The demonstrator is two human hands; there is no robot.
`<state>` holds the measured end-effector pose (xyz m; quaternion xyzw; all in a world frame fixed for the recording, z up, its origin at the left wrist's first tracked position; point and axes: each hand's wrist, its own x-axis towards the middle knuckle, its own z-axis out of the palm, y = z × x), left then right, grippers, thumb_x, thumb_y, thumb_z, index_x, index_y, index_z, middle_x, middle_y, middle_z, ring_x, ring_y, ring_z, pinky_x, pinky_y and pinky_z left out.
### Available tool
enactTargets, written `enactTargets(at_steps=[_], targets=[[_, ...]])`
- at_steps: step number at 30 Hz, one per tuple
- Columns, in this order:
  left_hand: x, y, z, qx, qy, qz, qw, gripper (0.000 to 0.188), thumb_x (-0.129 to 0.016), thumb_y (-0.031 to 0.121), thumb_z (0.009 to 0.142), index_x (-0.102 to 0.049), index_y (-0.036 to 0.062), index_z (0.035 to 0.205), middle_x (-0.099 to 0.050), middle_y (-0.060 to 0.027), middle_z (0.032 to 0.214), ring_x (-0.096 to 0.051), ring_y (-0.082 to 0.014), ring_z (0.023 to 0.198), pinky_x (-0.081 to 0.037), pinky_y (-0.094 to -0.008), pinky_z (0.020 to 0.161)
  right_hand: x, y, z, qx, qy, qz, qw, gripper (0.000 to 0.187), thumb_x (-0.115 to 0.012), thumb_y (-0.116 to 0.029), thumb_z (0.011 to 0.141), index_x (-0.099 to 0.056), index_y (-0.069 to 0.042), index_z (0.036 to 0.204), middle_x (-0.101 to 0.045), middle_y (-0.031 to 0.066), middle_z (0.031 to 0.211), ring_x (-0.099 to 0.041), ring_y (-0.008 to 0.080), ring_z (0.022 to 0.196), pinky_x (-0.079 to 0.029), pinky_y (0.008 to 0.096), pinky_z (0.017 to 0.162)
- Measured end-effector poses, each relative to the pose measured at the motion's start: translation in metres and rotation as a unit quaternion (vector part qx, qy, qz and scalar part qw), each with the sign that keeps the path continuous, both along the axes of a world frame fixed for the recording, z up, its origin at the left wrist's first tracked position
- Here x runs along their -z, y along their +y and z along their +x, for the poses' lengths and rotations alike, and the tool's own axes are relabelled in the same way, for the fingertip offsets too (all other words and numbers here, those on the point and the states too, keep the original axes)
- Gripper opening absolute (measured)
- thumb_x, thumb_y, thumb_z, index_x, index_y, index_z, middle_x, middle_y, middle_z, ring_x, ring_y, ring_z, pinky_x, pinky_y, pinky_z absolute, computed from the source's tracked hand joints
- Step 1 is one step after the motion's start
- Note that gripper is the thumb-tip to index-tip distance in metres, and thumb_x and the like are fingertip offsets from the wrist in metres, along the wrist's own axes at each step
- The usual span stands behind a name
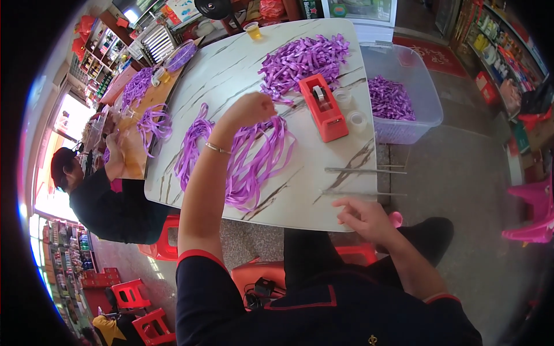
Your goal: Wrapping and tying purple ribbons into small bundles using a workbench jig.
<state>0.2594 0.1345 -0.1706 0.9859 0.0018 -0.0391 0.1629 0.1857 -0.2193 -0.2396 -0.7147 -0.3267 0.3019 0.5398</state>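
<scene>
My left hand point(254, 111) reaches across the marble-patterned table point(288, 199), above the upper end of a bundle of long purple ribbons point(254, 164). Its fingers are curled in, and what they hold, if anything, is hidden. My right hand point(369, 220) hovers by the table's near right edge with fingers apart and nothing visible in it. Close ahead of it, two thin rods point(366, 170) jut out over the right edge. A red tape dispenser point(332, 124) stands right of the ribbons. Beyond it lies a heap of short looped purple ribbon pieces point(306, 60).
Clear tape rolls point(356, 120) sit beside the dispenser. A cup of yellow liquid point(253, 31) stands at the far edge. On the right, a translucent bin point(415, 95) holds more purple pieces. At left, another person point(115, 196) works at a wooden table point(135, 155) with purple ribbons.
</scene>
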Motion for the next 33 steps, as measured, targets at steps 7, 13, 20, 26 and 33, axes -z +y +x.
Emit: enactTargets(at_steps=[7, 13, 20, 26, 33], targets=[[0.020, 0.023, -0.044, -0.097, -0.013, 0.086, 0.992, 0.021, -0.062, 0.027, 0.075, -0.064, 0.0074, 0.081, -0.065, -0.0095, 0.081, -0.061, -0.0269, 0.077, -0.048, -0.0364, 0.066, 0.000, 0.001, -0.005, 0.011, 0.005, 0.007, 1.000, 0.026, -0.057, -0.015, 0.082, -0.057, -0.004, 0.106, -0.063, 0.0065, 0.073, -0.063, 0.0148, 0.072, -0.048, 0.0264, 0.067], [0.034, 0.007, -0.037, -0.176, -0.037, 0.125, 0.976, 0.021, -0.063, 0.028, 0.074, -0.065, 0.0092, 0.083, -0.065, -0.0094, 0.080, -0.062, -0.0254, 0.076, -0.048, -0.0360, 0.066, -0.003, 0.001, -0.007, 0.028, -0.005, -0.014, 0.999, 0.025, -0.058, -0.017, 0.082, -0.059, -0.005, 0.105, -0.063, 0.0067, 0.074, -0.064, 0.0146, 0.072, -0.048, 0.0267, 0.067], [0.025, 0.018, -0.033, -0.185, -0.034, 0.089, 0.978, 0.022, -0.063, 0.024, 0.072, -0.064, 0.0053, 0.082, -0.065, -0.0104, 0.082, -0.062, -0.0232, 0.077, -0.048, -0.0345, 0.068, 0.001, -0.001, -0.008, 0.029, -0.007, 0.003, 1.000, 0.024, -0.057, -0.016, 0.084, -0.059, -0.006, 0.105, -0.063, 0.0049, 0.073, -0.061, 0.0111, 0.069, -0.047, 0.0243, 0.064], [-0.052, 0.040, -0.042, -0.128, -0.189, -0.109, 0.968, 0.013, -0.060, 0.005, 0.080, -0.055, -0.0023, 0.089, -0.065, -0.0105, 0.079, -0.062, -0.0137, 0.073, -0.047, -0.0244, 0.064, -0.001, 0.000, -0.009, 0.020, -0.004, 0.002, 1.000, 0.024, -0.058, -0.016, 0.083, -0.059, -0.005, 0.104, -0.062, 0.0057, 0.073, -0.062, 0.0125, 0.070, -0.047, 0.0253, 0.065], [-0.139, -0.054, -0.071, -0.003, -0.320, -0.223, 0.921, 0.007, -0.057, -0.001, 0.083, -0.053, 0.0003, 0.088, -0.057, -0.0020, 0.077, -0.059, -0.0099, 0.076, -0.046, -0.0211, 0.068, -0.007, -0.005, 0.008, 0.002, 0.058, 0.051, 0.997, 0.024, -0.052, -0.011, 0.086, -0.056, -0.003, 0.109, -0.060, 0.0049, 0.092, -0.055, 0.0087, 0.082, -0.044, 0.0228, 0.072]])
